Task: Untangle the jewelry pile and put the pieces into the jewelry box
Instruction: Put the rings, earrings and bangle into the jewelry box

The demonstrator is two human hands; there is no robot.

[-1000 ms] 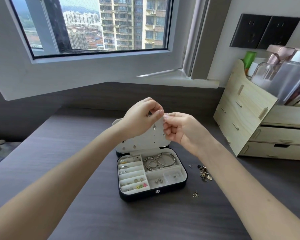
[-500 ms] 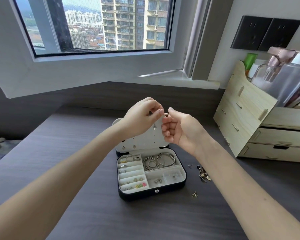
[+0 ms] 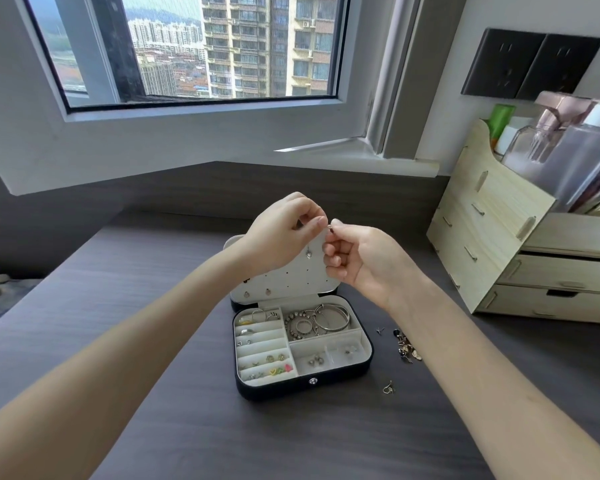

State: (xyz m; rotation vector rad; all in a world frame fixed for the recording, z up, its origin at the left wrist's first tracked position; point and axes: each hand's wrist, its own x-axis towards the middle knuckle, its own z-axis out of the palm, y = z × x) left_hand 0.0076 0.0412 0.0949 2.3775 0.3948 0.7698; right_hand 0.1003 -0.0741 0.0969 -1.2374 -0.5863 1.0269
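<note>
**Small dark jewelry piece** (image 3: 330, 229), too small to identify, held in the air where two grips meet. Left grip (image 3: 284, 237): thumb and forefinger closed narrowly on the piece's left end. Right grip (image 3: 364, 261): thumb and forefinger pinch its right end, with the other fingers curled. Both grips are equally near, and the piece's long axis cannot be read. The open black jewelry box with white lining (image 3: 274, 389) lies below the grips, its raised lid seen behind them. Placing should therefore need only a short descent. The tangled remainder of small metal pieces (image 3: 407, 349) rests on the dark wood-grain desk (image 3: 291, 438), below the right grip and beside the box.
</note>
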